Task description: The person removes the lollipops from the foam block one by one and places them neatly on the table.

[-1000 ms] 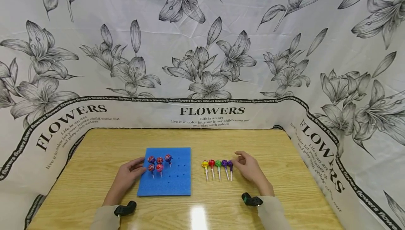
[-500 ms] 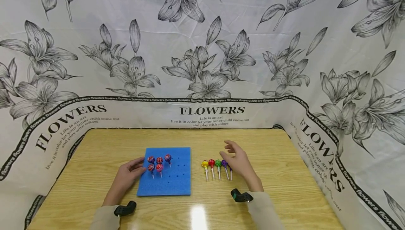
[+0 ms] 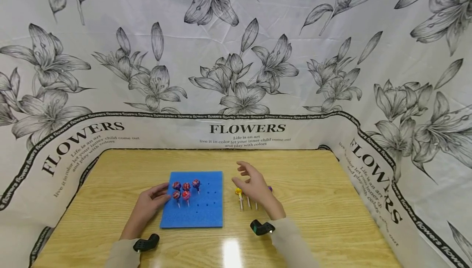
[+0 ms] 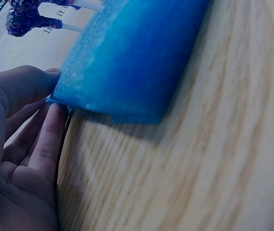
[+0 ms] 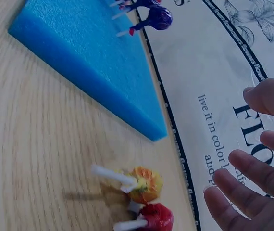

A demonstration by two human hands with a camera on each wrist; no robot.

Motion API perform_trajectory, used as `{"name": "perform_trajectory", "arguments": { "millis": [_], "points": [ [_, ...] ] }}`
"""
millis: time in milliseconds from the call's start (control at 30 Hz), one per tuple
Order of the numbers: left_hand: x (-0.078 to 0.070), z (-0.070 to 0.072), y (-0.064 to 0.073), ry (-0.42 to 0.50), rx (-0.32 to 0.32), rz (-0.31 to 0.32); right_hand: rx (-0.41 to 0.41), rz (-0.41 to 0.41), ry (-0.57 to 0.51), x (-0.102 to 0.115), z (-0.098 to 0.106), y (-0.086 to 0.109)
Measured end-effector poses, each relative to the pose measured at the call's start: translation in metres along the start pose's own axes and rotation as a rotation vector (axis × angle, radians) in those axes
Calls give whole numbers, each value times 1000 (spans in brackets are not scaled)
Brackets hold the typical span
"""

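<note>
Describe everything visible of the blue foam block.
The foam block is a thick, bright blue, roughly rectangular slab with a grainy, spongy-looking surface. It lies on the table, its top dotted with small open holes toward the right. Five lollipops stand in it by their sticks. The left hand pinches its left edge.

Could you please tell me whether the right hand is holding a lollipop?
No, in the right wrist view the right hand has nothing between its spread fingers, and the yellow lollipop lies apart from it.
</note>
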State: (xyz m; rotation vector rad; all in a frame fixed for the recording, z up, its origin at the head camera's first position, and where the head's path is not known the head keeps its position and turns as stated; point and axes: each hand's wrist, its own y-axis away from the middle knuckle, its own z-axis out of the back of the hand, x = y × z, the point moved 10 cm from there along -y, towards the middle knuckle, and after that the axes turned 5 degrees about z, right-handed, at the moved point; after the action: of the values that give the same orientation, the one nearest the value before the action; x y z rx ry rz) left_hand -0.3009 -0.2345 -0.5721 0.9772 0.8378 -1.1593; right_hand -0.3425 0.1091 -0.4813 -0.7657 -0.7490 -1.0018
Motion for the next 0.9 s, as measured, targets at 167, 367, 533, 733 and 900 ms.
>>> {"name": "perform_trajectory", "arguments": {
  "millis": [167, 367, 533, 733, 900],
  "points": [
    [1, 1, 0, -9, -13, 2, 91, 65, -9, 13, -34, -6],
    [2, 0, 1, -6, -8, 6, 152, 139, 6, 27, -69, -8],
    [1, 0, 1, -4, -7, -4, 169, 162, 41, 28, -89, -11],
    [-2, 0, 1, -6, -4, -14, 169, 192, 49, 31, -103, -14],
    [-3, 0, 1, -14, -5, -16, 168, 193, 37, 33, -110, -17]
  ]
}}
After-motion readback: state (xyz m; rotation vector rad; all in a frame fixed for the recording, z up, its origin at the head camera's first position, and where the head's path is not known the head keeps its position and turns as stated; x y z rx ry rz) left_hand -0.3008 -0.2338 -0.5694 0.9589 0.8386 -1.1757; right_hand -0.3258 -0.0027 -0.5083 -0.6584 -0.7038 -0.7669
